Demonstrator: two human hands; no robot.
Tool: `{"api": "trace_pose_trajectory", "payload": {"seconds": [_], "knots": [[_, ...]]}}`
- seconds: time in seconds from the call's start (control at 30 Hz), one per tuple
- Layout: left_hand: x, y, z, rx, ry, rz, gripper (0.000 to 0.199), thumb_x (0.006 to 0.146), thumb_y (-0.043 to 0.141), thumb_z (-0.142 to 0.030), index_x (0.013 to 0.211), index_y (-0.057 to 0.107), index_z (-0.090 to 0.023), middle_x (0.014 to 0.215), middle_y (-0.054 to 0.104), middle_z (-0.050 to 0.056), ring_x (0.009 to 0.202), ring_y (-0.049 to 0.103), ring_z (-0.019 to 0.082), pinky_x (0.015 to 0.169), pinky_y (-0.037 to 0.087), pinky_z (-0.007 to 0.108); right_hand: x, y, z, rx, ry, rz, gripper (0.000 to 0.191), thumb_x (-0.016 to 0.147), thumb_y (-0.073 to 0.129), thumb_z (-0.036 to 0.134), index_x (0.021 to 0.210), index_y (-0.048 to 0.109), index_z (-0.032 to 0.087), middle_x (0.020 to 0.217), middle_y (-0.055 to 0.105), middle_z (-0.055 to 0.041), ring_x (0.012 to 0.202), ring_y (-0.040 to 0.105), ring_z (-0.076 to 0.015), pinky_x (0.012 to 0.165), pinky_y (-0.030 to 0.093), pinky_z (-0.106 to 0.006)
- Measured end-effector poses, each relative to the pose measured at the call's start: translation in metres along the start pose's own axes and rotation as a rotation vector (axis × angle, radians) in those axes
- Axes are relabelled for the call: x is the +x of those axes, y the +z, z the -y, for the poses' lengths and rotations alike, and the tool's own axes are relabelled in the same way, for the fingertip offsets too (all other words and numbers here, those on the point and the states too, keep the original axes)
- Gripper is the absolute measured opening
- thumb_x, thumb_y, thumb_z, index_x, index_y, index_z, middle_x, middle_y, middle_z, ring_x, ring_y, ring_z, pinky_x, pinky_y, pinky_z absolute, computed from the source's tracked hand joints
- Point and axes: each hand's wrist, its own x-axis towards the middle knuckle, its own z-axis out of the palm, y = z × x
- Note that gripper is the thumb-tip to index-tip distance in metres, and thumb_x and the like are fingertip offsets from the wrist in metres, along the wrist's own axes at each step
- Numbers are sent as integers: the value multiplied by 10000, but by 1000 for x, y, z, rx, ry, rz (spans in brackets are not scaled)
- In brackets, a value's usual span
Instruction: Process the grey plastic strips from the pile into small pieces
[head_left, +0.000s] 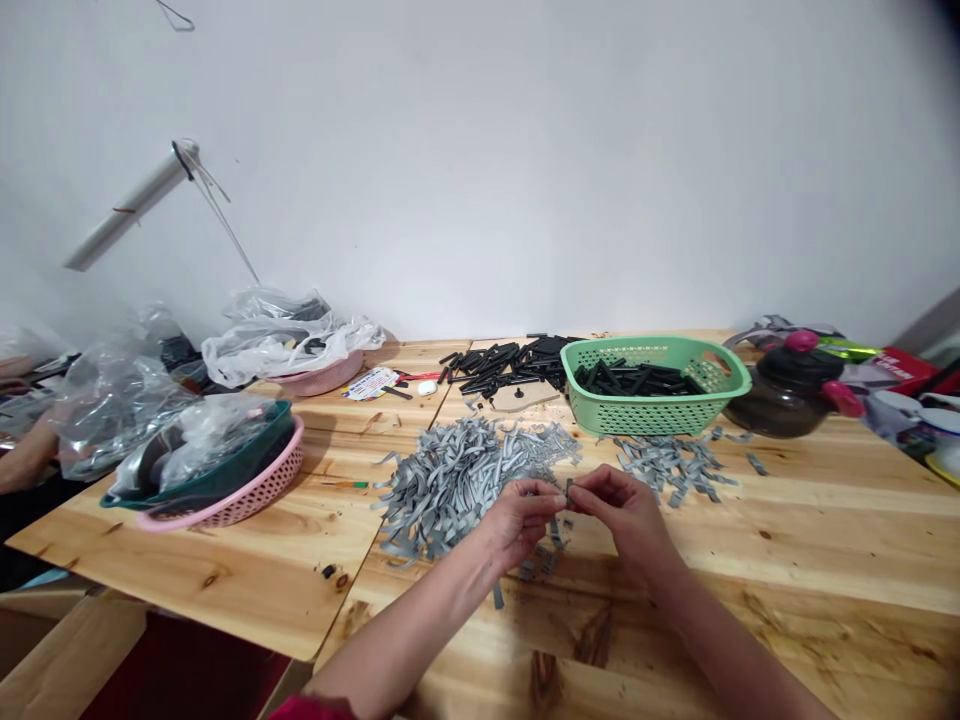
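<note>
My left hand [527, 515] and my right hand [619, 505] meet above the wooden table, fingertips pinched. Between them is a small dark grey strip [569, 490], gripped from both sides; its exact kind is too small to make out. Just left of and beyond my hands spreads a big heap of grey strips [450, 480]. A smaller scatter of grey strips [675, 465] lies to the right, in front of a green plastic basket [645, 412]. Black sticks [637, 378] fill the bottom of that basket, and a pile of black sticks [517, 362] sits to its left.
At left, a pink basket [292, 455] holds a dark green basket [277, 440] with plastic bags. Another pink basket [322, 378] stands behind, under a white bag [292, 350]. A dark pot [780, 395] with pink knobs is at right. Another person's arm [30, 455] shows at far left.
</note>
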Motion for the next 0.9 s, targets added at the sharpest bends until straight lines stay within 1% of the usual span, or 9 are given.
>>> {"api": "trace_pose_trajectory", "payload": {"seconds": [0.17, 0.23, 0.3, 0.4, 0.47, 0.6, 0.67, 0.77, 0.9], "knots": [[5, -4, 3, 8, -9, 24, 353, 492, 873, -200, 644, 572, -95, 495, 450, -57, 380, 189, -20, 349, 61, 142, 1, -3, 0, -69, -61, -27, 343, 741, 764, 417, 967, 645, 188, 794, 670, -37, 709, 650, -184, 684, 557, -331], [9, -8, 1, -17, -2, 31, 290, 586, 826, -218, 678, 593, -72, 612, 569, 18, 395, 235, -20, 336, 80, 128, 5, -16, 4, -344, -178, -153, 305, 813, 676, 435, 989, 667, 186, 859, 687, -71, 717, 649, -201, 697, 541, -354], [13, -12, -4, -105, -2, -17, 216, 674, 747, -213, 687, 590, -64, 693, 605, 62, 410, 285, -12, 325, 101, 116, 10, -34, 8, -750, -307, -376, 273, 878, 578, 395, 998, 685, 175, 982, 685, -118, 786, 646, -235, 753, 510, -393], [17, -17, -13, -204, -6, -69, 87, 718, 630, -136, 732, 601, -55, 686, 559, 44, 441, 359, 9, 330, 173, 105, 16, -53, 12, -1256, -274, -526, 304, 900, 511, 330, 1065, 684, 143, 1190, 600, -190, 835, 629, -284, 712, 472, -414], [18, -19, -17, -205, 21, -85, 122, 711, 598, -83, 819, 625, -34, 688, 547, 38, 455, 387, 15, 335, 194, 100, 17, -52, 9, -1316, -266, -384, 270, 903, 500, 296, 1013, 694, 143, 1123, 616, -171, 797, 626, -259, 675, 463, -375], [19, -22, -17, -166, 93, -106, 212, 720, 639, -69, 925, 637, -16, 685, 543, 31, 449, 377, 9, 340, 191, 92, 9, -28, -3, -1086, -359, 315, 267, 858, 482, 126, 1003, 694, 200, 968, 638, -75, 854, 623, -200, 765, 483, -311], [20, -23, -16, -140, 128, -111, 213, 731, 666, -99, 929, 638, -26, 680, 543, 27, 442, 363, 6, 342, 192, 91, 4, -17, -7, -1028, -383, 512, 395, 813, 451, 46, 1082, 678, 225, 1074, 611, -75, 957, 609, -199, 841, 483, -313], [21, -25, -16, -129, 146, -118, 197, 724, 682, -118, 902, 642, -42, 682, 547, 29, 452, 375, 11, 352, 210, 95, 0, -12, -7, -1030, -395, 518, 475, 753, 441, 3, 1121, 655, 214, 1153, 572, -89, 1028, 587, -209, 901, 476, -332], [19, -27, -17, -114, 142, -112, 236, 688, 675, -106, 914, 663, -38, 713, 568, 43, 486, 422, 23, 377, 265, 106, 0, -14, -2, -1064, -370, 502, 347, 794, 508, 85, 1089, 655, 196, 1115, 583, -96, 996, 593, -220, 886, 485, -346]]}}
